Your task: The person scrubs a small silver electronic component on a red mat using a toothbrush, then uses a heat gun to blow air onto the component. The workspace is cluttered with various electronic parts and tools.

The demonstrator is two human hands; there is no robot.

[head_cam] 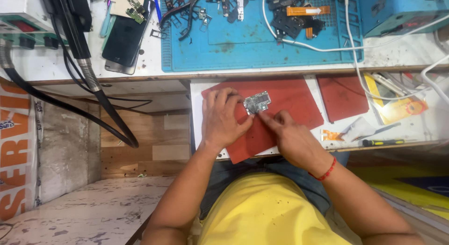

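View from above of a pull-out bench shelf with a red mat (285,102) lying at its centre. On the mat, towards its far edge, rests a small silvery circuit board (257,103). The left hand (223,118) lies flat on the mat at the board's left side, its fingers curled and their tips touching the board's left edge, pinning it rather than closing around it. The right hand (292,135) comes in from the near right; its extended forefinger touches the board's lower right corner, the other fingers folded in, with nothing seen clamped between them. A red thread bracelet (326,171) circles the right wrist. To the right on the shelf lie a second, smaller red mat (343,97), a yellow packet (397,109) and, near the front edge, a screwdriver with a yellow and black handle (383,142). On the upper bench behind, a blue work mat (243,39) carries loose dark parts, and a dark phone (124,39) lies left of it. A white cable (355,58) crosses the blue mat's right edge.
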